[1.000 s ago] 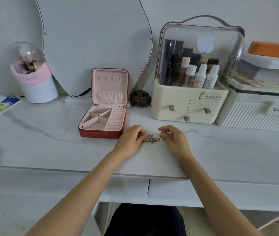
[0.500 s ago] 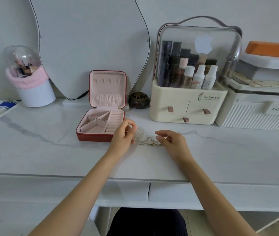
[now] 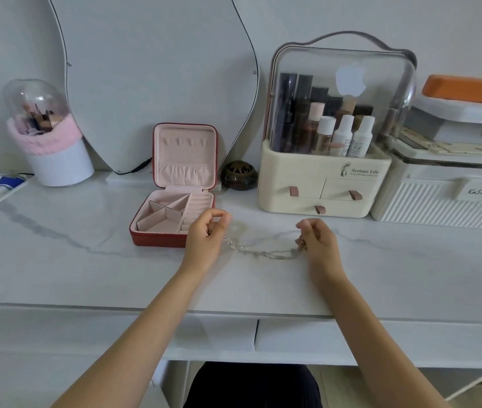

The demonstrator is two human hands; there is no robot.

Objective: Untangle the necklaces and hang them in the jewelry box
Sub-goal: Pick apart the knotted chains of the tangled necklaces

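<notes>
On the white marbled counter (image 3: 57,260) the left hand (image 3: 206,235) pinches one end of the tangled necklaces (image 3: 263,254), fingers curled around the chain, while the right hand (image 3: 316,237), at 3 o'clock from it, pinches the other end with its fingers likewise curled. The two hands are held apart, and the thin chains stretch between them in a shallow sag, the knotted middle part lying low over the counter; whether it touches the surface I cannot tell. The red jewelry box (image 3: 175,201) stands open at 10 o'clock from the left hand, just beside it, its lid upright with a row of small hooks and a gathered pink pocket inside, its pink tray divided into compartments with ring rolls on the right. At 12 o'clock from the right hand sits a cream cosmetics organizer (image 3: 322,189) with a clear domed lid, bottles inside and three small drawers. A small dark round jar (image 3: 239,175) stands between the box and the organizer. At 9 o'clock, far along the counter, is a white brush holder (image 3: 60,163) with a pink trim and clear dome.
</notes>
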